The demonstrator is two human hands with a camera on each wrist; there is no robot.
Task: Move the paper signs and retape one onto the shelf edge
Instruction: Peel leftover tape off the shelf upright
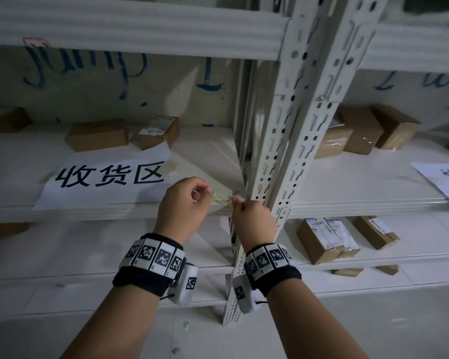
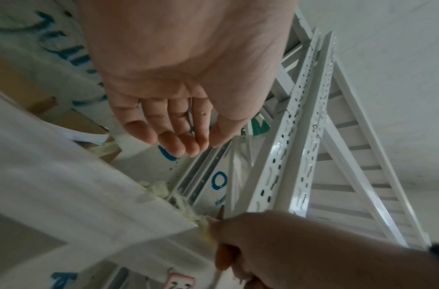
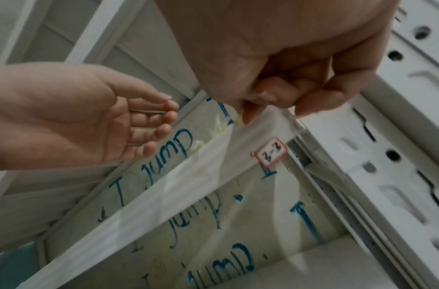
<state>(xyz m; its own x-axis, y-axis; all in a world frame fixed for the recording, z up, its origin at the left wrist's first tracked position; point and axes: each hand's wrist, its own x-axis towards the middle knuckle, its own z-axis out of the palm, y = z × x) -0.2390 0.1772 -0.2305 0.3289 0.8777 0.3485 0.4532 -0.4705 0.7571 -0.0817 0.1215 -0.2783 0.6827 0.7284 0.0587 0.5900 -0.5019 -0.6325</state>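
Observation:
A white paper sign [image 1: 106, 180] with black characters lies flat on the middle shelf [image 1: 88, 212], its front edge at the shelf lip. A second sign [image 1: 443, 182] hangs over the shelf edge in the right bay. Crumpled yellowish old tape [image 1: 221, 200] sticks to the shelf edge right of the first sign. My right hand [image 1: 235, 202] pinches that tape [image 3: 238, 118] between thumb and forefinger. My left hand [image 1: 200, 196] hovers just left of the tape, its fingers [image 2: 179, 144] relaxed and holding nothing.
A perforated white upright post [image 1: 283, 141] stands just right of my hands. Cardboard boxes [image 1: 97, 136] sit at the back of the shelf, more in the right bay [image 1: 360, 130] and on the lower shelf [image 1: 322, 239]. A small "2-2" label [image 3: 271, 154] is on the beam.

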